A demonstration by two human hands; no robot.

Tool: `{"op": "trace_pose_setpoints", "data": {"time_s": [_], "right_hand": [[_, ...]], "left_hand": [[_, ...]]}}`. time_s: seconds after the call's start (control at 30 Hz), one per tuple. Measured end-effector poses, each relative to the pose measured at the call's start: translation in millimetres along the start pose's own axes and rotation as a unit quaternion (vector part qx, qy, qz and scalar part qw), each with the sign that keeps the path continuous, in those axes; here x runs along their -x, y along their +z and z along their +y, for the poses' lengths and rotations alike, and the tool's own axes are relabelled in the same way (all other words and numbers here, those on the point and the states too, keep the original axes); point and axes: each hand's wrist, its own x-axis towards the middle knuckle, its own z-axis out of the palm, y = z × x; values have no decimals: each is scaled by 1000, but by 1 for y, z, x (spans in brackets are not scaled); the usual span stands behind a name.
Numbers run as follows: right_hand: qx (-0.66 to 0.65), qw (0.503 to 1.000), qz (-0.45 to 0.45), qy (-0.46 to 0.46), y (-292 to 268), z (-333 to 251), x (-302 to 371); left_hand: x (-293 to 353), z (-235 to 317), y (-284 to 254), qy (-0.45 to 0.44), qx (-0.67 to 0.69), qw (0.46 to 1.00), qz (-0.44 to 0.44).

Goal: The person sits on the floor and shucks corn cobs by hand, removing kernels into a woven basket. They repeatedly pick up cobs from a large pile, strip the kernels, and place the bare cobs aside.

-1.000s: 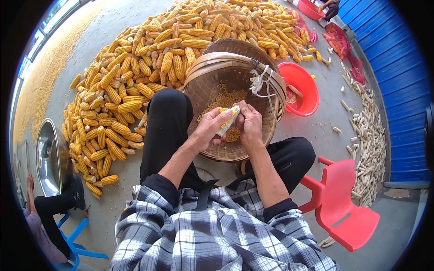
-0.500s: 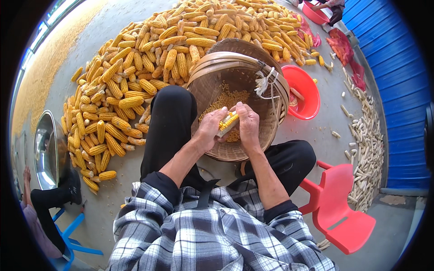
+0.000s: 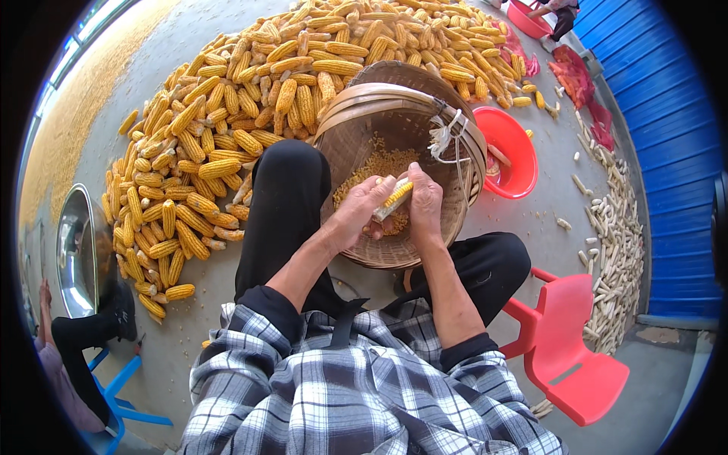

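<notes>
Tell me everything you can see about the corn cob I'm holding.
The corn cob is partly stripped: yellow kernels line its visible upper side, while pale, rough-looking bare cob shows beside them. It slants, its far end leaning to the right. The left hand and right hand both grip it above the woven basket. Fingers cover parts of it, so its underside is hidden.

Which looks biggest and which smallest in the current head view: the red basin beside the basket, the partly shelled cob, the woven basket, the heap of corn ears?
Largest to smallest:
1. Heap of corn ears
2. Woven basket
3. Red basin
4. Partly shelled cob
</notes>
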Motion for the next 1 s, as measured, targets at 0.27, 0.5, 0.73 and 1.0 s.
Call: {"op": "trace_pose_setpoints", "data": {"time_s": [0.27, 0.5, 0.73, 1.0], "right_hand": [[5, 997, -20, -78, 0, 5, 0], [-23, 999, 10, -36, 10, 7, 0], [16, 993, 12, -118, 16, 14, 13], [182, 961, -34, -205, 23, 1, 30]], "left_hand": [[-3, -4, -14, -17, -22, 999, -18], [-12, -14, -16, 189, -296, 936, 27], [-19, -29, -11, 192, -163, 961, 116], [-27, -30, -36, -113, 111, 981, 111]]}}
